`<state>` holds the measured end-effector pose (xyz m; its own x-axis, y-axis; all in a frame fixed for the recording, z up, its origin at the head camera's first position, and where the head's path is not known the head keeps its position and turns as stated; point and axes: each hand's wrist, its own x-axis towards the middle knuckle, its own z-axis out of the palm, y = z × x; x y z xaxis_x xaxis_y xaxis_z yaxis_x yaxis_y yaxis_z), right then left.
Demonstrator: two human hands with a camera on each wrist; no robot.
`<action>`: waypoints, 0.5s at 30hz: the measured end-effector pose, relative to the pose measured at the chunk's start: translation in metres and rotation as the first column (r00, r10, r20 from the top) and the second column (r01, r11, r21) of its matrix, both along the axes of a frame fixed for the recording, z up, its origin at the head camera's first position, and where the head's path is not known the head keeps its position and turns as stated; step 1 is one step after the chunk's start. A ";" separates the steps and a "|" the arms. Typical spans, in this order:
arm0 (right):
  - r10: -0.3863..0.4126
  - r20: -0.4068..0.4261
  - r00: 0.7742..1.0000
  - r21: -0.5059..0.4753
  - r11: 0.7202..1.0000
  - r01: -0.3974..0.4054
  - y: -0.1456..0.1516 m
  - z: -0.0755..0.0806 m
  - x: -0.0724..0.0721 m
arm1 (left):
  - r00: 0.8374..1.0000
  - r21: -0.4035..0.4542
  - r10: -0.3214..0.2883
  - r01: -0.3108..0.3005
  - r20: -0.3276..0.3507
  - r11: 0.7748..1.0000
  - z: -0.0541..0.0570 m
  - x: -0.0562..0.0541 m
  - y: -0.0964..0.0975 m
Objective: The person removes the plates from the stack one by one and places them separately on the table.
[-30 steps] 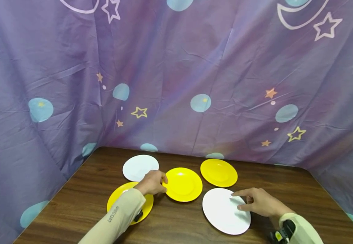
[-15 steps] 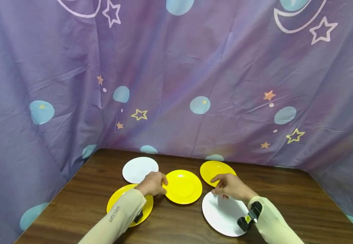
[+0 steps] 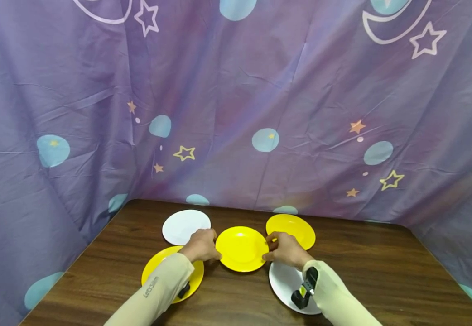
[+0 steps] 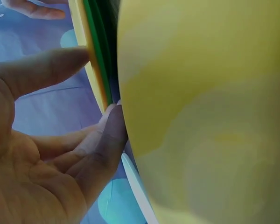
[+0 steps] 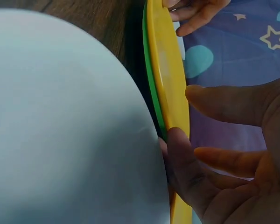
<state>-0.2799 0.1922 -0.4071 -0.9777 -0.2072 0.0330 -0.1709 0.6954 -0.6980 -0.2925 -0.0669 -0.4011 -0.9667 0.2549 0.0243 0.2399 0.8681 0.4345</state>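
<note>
A yellow plate sits in the middle of the table between both hands. Beneath it, a green plate shows its rim in the right wrist view. My left hand holds the yellow plate's left rim, thumb at the upper edge and fingers at the underside. At the opposite side, my right hand has thumb and fingertips on the right rim. Under the left wrist lies a second yellow plate, partly covered by the sleeve. The right wrist hangs over a white plate, hiding much of it.
Another white plate lies at the back left, close to the left hand. A third yellow plate lies at the back right, behind the right hand. The brown wooden table ends at a purple patterned curtain.
My right hand has moved left from over the white plate to the middle yellow plate's right rim. My left hand has stayed at the left rim.
</note>
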 end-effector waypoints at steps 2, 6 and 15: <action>-0.028 0.017 0.999 -0.001 1.000 0.028 -0.003 0.000 -0.001 | 1.000 -0.007 0.015 -0.015 0.004 1.000 0.000 0.000 0.000; -0.058 0.038 0.998 -0.006 0.998 0.058 -0.006 -0.001 -0.004 | 1.000 -0.007 0.021 -0.020 0.018 1.000 0.002 0.001 0.000; -0.060 0.042 0.997 -0.041 0.997 0.062 -0.009 -0.006 -0.005 | 1.000 -0.007 0.026 -0.026 0.015 1.000 0.002 0.000 0.000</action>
